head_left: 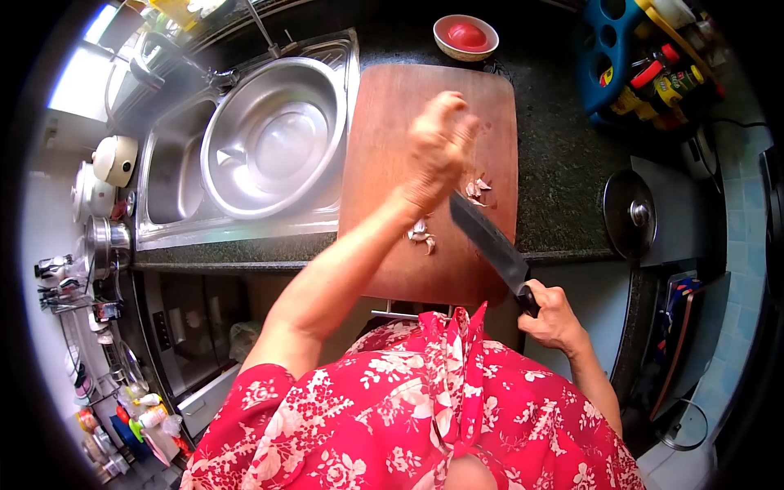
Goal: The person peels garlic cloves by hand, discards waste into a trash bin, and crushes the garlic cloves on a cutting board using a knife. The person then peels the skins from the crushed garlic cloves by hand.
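My right hand (554, 317) is wrapped round the black handle of a kitchen knife (492, 243). The broad dark blade slants up and left across the right part of a wooden cutting board (384, 106). My left hand (443, 151) is above the middle of the board, beyond the knife tip; its fingers are smeared by motion, and I cannot see anything held. Several garlic cloves (423, 236) lie left of the blade, below my left wrist. More garlic pieces (477, 190) lie just beyond the blade, right of my left hand.
A large steel basin (214, 155) sits on the sink (171, 180) at left. Behind the board stands a bowl (465, 51) with something red in it. At right are a pot lid (630, 214) and a blue rack (600, 61) with bottles. The dark counter (555, 180) borders the board.
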A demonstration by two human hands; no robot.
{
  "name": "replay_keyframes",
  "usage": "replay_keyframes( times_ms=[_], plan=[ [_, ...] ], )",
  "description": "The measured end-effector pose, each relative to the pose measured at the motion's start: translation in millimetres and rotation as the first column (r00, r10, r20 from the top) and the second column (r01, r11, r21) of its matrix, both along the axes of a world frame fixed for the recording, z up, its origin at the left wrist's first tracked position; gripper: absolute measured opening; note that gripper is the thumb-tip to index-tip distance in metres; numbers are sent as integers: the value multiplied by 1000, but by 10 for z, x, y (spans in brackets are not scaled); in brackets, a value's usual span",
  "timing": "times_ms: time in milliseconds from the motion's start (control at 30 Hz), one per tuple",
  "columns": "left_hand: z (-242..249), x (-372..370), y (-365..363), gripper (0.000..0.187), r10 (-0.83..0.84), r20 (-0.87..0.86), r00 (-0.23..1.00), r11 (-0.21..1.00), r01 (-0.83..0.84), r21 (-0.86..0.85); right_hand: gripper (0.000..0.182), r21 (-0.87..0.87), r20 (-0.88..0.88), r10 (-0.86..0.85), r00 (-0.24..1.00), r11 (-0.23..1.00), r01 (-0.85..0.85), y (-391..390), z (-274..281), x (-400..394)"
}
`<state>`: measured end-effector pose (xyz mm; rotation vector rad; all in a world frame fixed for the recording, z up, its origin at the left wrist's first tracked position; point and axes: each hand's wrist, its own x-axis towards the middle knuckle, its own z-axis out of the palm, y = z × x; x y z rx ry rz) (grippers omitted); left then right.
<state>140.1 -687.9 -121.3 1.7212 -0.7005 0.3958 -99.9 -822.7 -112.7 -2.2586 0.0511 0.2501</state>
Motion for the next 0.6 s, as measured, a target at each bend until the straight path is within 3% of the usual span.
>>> replay_keyframes(
  times_ms=[67,133,167,200,233,333,400,467,600],
  plan=[
    [62,160,231,19,74,-139,988,997,-73,12,19,90,23,-10,1000,996,8,-23,-37,-47],
    [153,157,504,13,60,-220,974,973,-8,229,19,362,-237,-105,966,913,189,1,24,-43],
    [154,120,592,11,37,-358,933,961,65,269,19,360,-236,-103,966,914,185,6,49,-39],
    [85,84,666,11,39,-359,933,961,63,268,18,549,-357,-75,931,790,274,10,72,-39],
    [-38,55,731,11,20,-296,955,914,102,394,17,691,-462,-18,887,620,373,13,83,-38],
    [-93,-105,806,14,-85,-224,971,769,207,604,18,722,-514,61,855,569,393,54,63,-22],
    [-68,-185,746,17,-47,-217,975,610,200,767,19,721,-522,84,849,574,387,54,61,14],
    [-165,-209,690,11,-95,-74,993,619,117,776,20,666,-568,86,818,632,396,6,68,82],
    [-154,-216,588,4,-140,-148,979,479,198,855,20,718,-490,29,871,580,384,-83,19,249]
  ],
)
